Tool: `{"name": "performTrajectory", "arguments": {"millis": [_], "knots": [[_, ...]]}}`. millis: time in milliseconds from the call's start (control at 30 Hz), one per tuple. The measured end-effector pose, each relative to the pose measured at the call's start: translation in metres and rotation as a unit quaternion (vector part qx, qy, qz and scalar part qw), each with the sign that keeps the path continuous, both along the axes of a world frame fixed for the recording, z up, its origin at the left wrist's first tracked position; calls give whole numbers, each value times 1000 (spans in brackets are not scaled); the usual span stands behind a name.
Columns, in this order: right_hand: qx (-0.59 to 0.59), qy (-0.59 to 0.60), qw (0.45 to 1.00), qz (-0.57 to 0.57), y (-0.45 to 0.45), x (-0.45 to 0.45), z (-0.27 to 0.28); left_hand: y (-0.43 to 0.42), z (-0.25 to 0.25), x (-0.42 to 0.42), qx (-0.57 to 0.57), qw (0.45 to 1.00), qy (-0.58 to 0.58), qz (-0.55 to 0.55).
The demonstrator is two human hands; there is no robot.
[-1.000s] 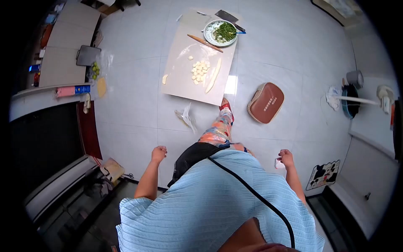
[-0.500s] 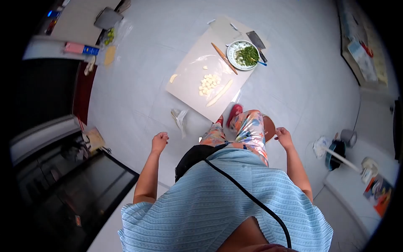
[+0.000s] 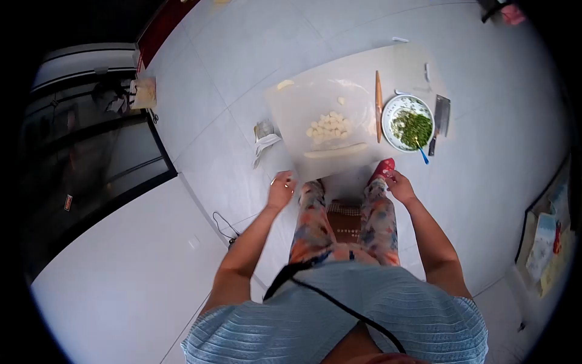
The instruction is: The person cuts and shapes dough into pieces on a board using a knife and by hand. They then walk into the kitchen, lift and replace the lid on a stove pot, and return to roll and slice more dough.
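Note:
My left hand [image 3: 281,189] hangs beside the near left part of a low pale board [image 3: 364,67], fingers loosely bent and holding nothing. Over by my right knee, my right hand [image 3: 400,185] is also without anything, its fingers half curled and slightly apart. On the board lie a cluster of small dough pieces [image 3: 328,127] and a long dough roll [image 3: 335,151]. A wooden rolling pin [image 3: 378,106] rests right of them, next to a white bowl [image 3: 388,134] of chopped greens [image 3: 414,128] with a blue-handled spoon [image 3: 423,154] in it.
A cleaver [image 3: 443,115] lies right of the bowl. A crumpled plastic bag [image 3: 265,145] sits on the floor left of the board. Between my legs is a brown stool [image 3: 347,227]. A black-framed glass cabinet [image 3: 121,164] stands at left, with a dark cable [image 3: 224,223] near it.
My view has turned and come nearer the board. My legs now straddle the brown stool, which was beside my right leg. Both hands are closer to the board and remain without objects.

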State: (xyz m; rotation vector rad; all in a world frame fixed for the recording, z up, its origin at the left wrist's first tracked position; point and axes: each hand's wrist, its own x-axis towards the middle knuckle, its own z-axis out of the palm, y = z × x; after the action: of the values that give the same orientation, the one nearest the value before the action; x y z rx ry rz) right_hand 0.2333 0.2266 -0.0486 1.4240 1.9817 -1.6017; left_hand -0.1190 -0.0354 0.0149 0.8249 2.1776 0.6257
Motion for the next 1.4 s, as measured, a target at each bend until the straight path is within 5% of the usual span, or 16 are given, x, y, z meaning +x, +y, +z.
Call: {"name": "performTrajectory", "arguments": {"millis": [167, 267, 333, 467, 567, 800, 1167, 1400], "knots": [[240, 104, 953, 156, 32, -89, -71, 84, -114, 57, -26, 995, 93, -28], [219, 99, 948, 211, 37, -148, -120, 125, -168, 58, -5, 989, 148, -16], [392, 58, 860, 321, 28, -175, -162, 140, -203, 54, -12, 979, 193, -68], [362, 180, 855, 324, 24, -217, -213, 143, -267, 31, -35, 947, 259, -185], [413, 228, 834, 285, 36, -258, -231, 152, -277, -9, -32, 934, 284, -216], [493, 135, 789, 340, 99, -324, -235, 189, -305, -81, 123, 917, 362, -114], [485, 61, 805, 336, 36, -195, -219, 123, -281, 10, 95, 888, 348, -284], [528, 128, 739, 398, -1, -249, -219, 89, -302, -21, 47, 928, 361, -76]]}}
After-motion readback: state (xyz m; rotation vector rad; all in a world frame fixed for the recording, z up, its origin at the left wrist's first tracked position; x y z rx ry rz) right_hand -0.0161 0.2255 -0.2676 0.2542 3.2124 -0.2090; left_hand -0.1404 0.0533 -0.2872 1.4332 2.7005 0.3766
